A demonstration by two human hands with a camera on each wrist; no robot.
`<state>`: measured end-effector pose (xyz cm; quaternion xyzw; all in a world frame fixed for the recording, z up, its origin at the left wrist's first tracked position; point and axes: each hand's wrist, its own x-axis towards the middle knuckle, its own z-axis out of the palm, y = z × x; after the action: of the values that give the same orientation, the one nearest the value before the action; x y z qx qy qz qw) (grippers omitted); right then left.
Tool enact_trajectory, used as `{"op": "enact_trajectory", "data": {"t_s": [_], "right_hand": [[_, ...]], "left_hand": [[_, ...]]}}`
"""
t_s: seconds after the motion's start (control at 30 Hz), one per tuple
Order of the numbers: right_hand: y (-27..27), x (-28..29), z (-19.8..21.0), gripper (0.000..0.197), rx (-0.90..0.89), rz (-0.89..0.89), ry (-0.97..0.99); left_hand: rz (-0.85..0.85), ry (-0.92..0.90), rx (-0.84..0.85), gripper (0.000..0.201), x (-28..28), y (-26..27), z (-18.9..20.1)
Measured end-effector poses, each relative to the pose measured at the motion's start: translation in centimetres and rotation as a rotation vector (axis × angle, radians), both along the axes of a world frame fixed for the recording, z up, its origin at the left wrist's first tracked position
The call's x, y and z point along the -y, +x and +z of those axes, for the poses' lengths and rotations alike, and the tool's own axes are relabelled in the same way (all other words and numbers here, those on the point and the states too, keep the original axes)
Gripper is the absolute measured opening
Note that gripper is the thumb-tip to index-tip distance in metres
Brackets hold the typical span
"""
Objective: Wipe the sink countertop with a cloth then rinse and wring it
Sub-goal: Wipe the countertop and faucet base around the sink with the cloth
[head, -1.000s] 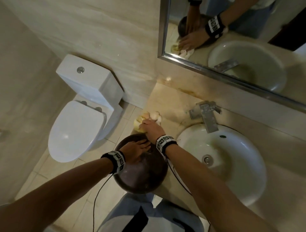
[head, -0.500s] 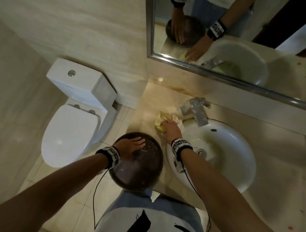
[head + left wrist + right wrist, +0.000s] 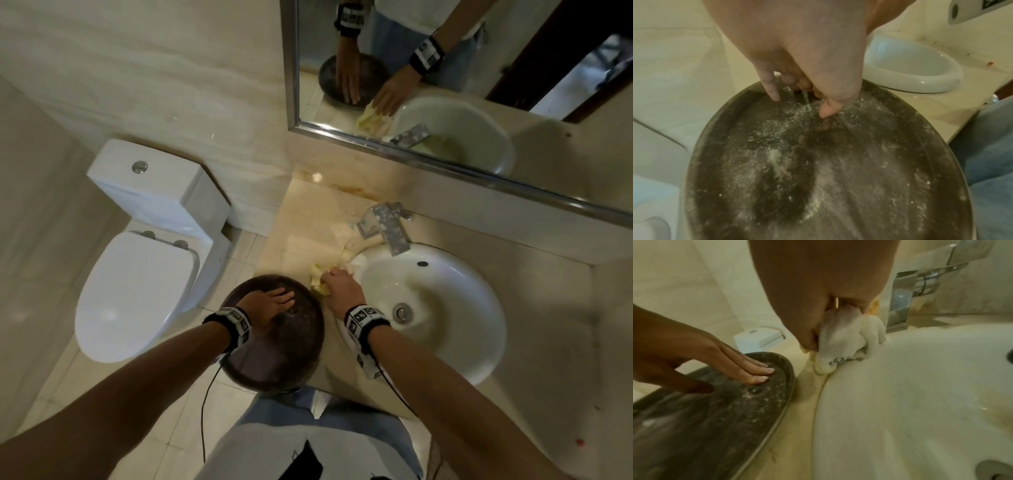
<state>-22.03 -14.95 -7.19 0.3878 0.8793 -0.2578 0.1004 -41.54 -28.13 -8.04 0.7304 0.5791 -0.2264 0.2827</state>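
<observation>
A bunched yellow and white cloth [image 3: 317,279] [image 3: 849,340] lies on the beige countertop [image 3: 308,226], against the left rim of the white sink [image 3: 445,308] [image 3: 920,394]. My right hand [image 3: 342,291] [image 3: 818,280] grips the cloth and presses it down where counter and rim meet. My left hand [image 3: 270,303] [image 3: 797,56] [image 3: 725,360] rests flat, fingers straight, on a dark round dusty dish [image 3: 284,356] [image 3: 818,178] [image 3: 715,410] at the counter's front left corner. Most of the cloth is hidden under my right hand in the head view.
A chrome faucet [image 3: 387,226] [image 3: 920,288] stands behind the basin. A mirror [image 3: 445,85] hangs above the counter. A white toilet [image 3: 137,291] stands to the left, below the counter's edge. The dish overhangs the counter's left edge.
My right hand has slid the cloth from the counter's left part rightward and toward me, to the sink's left rim. The left hand stays on the dish.
</observation>
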Motion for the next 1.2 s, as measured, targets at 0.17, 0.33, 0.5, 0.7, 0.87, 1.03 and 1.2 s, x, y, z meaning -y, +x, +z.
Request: {"op": "enact_trajectory", "data": {"t_s": [0.17,0.33,0.5,0.7,0.87,1.03,1.2], "right_hand": [[2.1,-0.6,-0.6,0.03,-0.03,0.0,0.088],[1.6,0.8,-0.8,0.028,-0.081,0.069,0.05],[-0.6,0.9,-1.2,0.033,-0.147,0.049,0.057],[-2.6,-1.1,-1.8,0.033,-0.083,0.087,-0.069],[-2.9,-4.6,-2.5,0.04,-0.001,0.145,-0.009],[-3.3,-6.8,-1.6,0.051,-0.028,0.007,0.056],[-2.2,-6.9,-2.4,0.04,0.0,0.026,0.099]], "left_hand": [[0.02,0.027,-0.015,0.067,0.3,0.2,0.3],[0.024,0.079,-0.054,0.063,0.5,0.2,0.1],[0.095,0.093,-0.077,0.062,0.5,0.7,-0.2],[0.123,0.024,-0.077,0.07,0.0,1.0,-0.2],[0.067,-0.008,-0.073,0.071,-0.8,0.4,-0.2],[0.022,-0.017,-0.082,0.071,-1.4,0.3,0.1],[0.003,-0.015,-0.066,0.072,-1.7,0.4,0.2]]}}
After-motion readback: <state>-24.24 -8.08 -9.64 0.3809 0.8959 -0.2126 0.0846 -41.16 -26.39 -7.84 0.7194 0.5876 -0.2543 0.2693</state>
